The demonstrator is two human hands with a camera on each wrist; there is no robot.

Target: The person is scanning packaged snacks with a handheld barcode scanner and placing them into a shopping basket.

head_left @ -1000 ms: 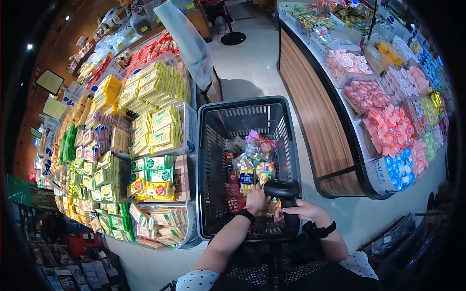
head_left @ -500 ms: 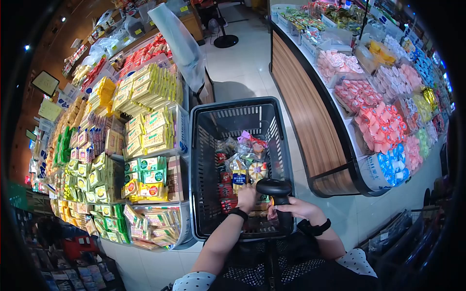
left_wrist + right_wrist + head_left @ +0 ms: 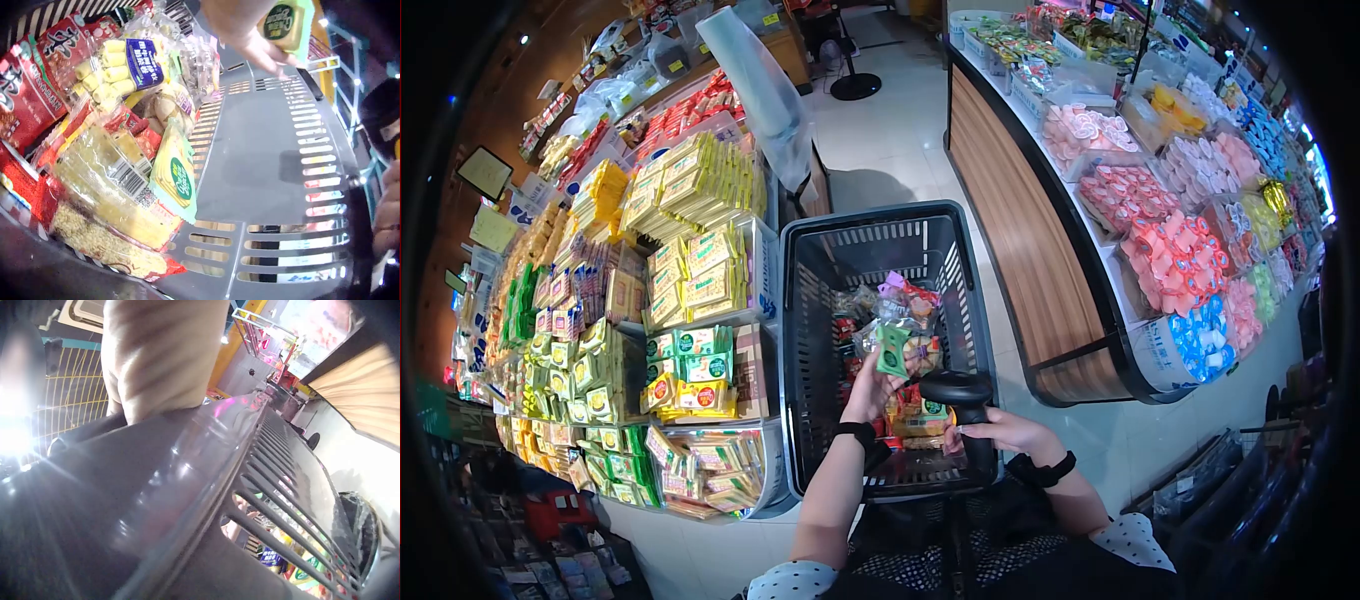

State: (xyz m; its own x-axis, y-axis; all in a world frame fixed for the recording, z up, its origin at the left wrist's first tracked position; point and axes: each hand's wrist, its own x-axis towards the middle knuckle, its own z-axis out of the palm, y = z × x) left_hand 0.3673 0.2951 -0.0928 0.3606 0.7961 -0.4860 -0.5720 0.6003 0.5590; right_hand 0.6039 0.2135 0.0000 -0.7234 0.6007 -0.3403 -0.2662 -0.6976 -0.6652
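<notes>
A dark grey basket (image 3: 795, 300) stands before the person, with packaged snacks inside. The left hand (image 3: 866, 392) is over the basket and pinches a green-wrapped biscuit pack (image 3: 891, 350); the left wrist view shows the same pack (image 3: 287, 26) at the fingers of the left hand (image 3: 247, 31). Another green biscuit pack (image 3: 176, 175) lies among the snacks, near blue-labelled rolls (image 3: 145, 61) and red packs (image 3: 25, 94). At the basket's near right, the right hand (image 3: 1012, 432) grips a black handle (image 3: 957, 390). In its wrist view, the right hand (image 3: 164, 356) is close above the basket's side.
Stacked biscuits and snacks (image 3: 700, 275) fill the display on the left. A wood-panelled counter (image 3: 1020, 250) with bins of pink and blue sweets (image 3: 1175, 262) stands on the right. A roll of plastic bags (image 3: 755, 85) and a black round stand base (image 3: 856, 86) are farther ahead.
The left hand has moved left and slightly up from the snacks beside the black handle, and now holds up a green pack. The right hand keeps its grip; the scene has shifted slightly left.
</notes>
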